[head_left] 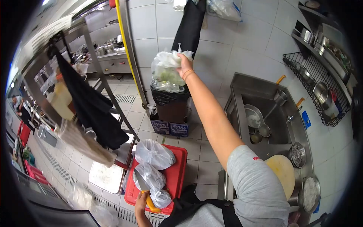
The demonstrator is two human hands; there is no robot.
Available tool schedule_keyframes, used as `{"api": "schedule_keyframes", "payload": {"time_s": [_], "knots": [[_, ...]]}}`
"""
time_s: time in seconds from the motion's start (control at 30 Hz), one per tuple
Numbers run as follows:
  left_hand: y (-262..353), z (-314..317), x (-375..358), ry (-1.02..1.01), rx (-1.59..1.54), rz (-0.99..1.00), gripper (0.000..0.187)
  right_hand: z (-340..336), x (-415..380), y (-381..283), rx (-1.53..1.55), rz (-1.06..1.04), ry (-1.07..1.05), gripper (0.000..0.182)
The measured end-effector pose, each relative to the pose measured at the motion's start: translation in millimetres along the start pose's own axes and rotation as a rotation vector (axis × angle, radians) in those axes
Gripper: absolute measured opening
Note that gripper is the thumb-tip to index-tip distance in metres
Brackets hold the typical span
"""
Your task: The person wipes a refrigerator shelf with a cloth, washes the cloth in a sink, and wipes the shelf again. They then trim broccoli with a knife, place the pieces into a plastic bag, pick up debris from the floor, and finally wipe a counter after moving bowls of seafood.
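My right hand [185, 66] reaches far forward, its fingers closed on the gathered top of a clear plastic bag [166, 77] with something pale green inside. The bag is right at the top of a dark bin [172, 108] lined with a black bag. Low in the view, my left hand [141, 203] is wrapped around a knife [142, 181] with a yellow handle, its blade pointing up and away from me. Under the blade, several tied white plastic bags [154, 154] lie on a red lid [179, 166].
To the right is a steel sink [236, 98] with pots and a strainer in it. A round cutting board [281, 172] and metal bowls [311, 193] stand along its near side. Dark cloths [89, 102] hang from a metal rack at left. A wire shelf [302, 72] juts from the wall.
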State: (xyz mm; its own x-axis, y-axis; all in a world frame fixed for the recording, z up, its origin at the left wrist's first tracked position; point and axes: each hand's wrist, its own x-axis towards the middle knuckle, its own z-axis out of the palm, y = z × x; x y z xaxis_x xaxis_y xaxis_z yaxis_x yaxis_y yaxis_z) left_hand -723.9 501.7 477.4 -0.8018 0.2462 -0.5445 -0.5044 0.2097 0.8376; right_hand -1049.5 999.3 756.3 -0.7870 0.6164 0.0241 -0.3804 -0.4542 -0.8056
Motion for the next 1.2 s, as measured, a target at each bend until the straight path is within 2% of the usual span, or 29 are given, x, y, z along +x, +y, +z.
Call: {"api": "schedule_keyframes", "payload": {"time_s": [0.07,0.13,0.17,0.2,0.23,0.27,0.3,0.33,0.37,0.4,0.43,0.47,0.5,0.53,0.57,0.6,0.67,0.73,0.83,0.87,0.97,1.0,1.07,1.13,1.17,1.2], "knots": [[17,14,18,-0.017,0.037,0.034,0.034,0,-12,0,-0.214,0.145,0.094,0.081],[40,31,32,-0.081,0.061,-0.005,0.035,-31,-30,26,-0.505,0.075,-0.034,0.093],[55,46,38,-0.080,0.104,0.087,0.035,-59,-39,50,-0.611,0.032,-0.088,0.093],[72,62,44,-0.072,0.116,0.064,0.035,-74,-95,33,-0.579,0.101,-0.212,0.091],[69,68,60,-0.133,0.116,0.111,0.034,-106,-123,50,-0.507,0.146,-0.166,0.081],[100,90,53,-0.205,0.032,0.113,0.034,-135,-149,63,-0.438,0.184,-0.122,0.071],[112,105,62,-0.256,-0.005,0.090,0.033,-164,-179,71,-0.506,0.348,-0.095,0.055],[110,125,79,-0.246,0.040,0.266,0.034,-189,-211,75,-0.573,0.483,-0.069,0.040],[119,144,88,-0.289,0.043,0.322,0.033,-209,-250,76,-0.612,0.441,-0.141,0.024],[129,164,91,-0.347,0.004,0.370,0.032,-219,-283,73,-0.574,0.521,-0.149,0.024],[133,182,97,-0.442,-0.057,0.340,0.030,-230,-308,65,-0.649,0.691,-0.156,0.029],[133,202,106,-0.549,-0.111,0.306,0.029,-238,-333,57,-0.586,0.775,-0.160,0.039],[134,223,112,-0.617,-0.142,0.292,0.029,-243,-357,52,-0.567,0.641,-0.213,0.041],[143,247,106,-0.651,-0.063,0.361,0.031,-249,-373,45,-0.557,0.497,-0.238,0.044],[145,271,103,-0.713,-0.004,0.383,0.032,-247,-387,22,-0.851,0.324,-0.206,0.043],[145,290,99,-0.800,0.060,0.409,0.033,-241,-402,2,-1.156,0.174,-0.134,0.042],[139,330,84,-0.986,0.099,0.235,0.035,-257,-430,9,-1.535,0.119,0.256,0.037],[134,366,53,-1.131,0.046,0.246,0.030,-258,-465,-10,-1.565,0.164,0.488,0.036],[132,405,23,-1.319,0.057,-0.054,0.025,-267,-541,-25,-1.648,0.089,0.731,0.035],[138,416,15,-1.368,0.058,-0.126,0.022,-273,-567,-22,-1.641,0.122,0.840,0.035],[128,463,-3,-1.361,0.088,-0.200,0.012,-277,-664,-30,-1.802,0.279,0.886,0.048],[115,481,-5,-1.312,0.004,-0.170,0.012,-271,-702,-36,-1.812,0.256,0.952,0.045],[106,509,-1,-1.390,0.029,-0.230,0.012,-240,-785,-52,-1.783,0.139,1.097,0.036],[112,517,-21,-1.389,-0.027,-0.156,0.013,-200,-855,-64,-1.660,0.148,1.511,0.033],[112,516,-34,-1.321,0.018,-0.033,0.016,-181,-893,-71,-1.741,0.137,1.680,0.033],[109,511,-48,-1.332,0.030,-0.035,0.016,-163,-927,-78,-1.791,0.159,1.890,0.032]]}}
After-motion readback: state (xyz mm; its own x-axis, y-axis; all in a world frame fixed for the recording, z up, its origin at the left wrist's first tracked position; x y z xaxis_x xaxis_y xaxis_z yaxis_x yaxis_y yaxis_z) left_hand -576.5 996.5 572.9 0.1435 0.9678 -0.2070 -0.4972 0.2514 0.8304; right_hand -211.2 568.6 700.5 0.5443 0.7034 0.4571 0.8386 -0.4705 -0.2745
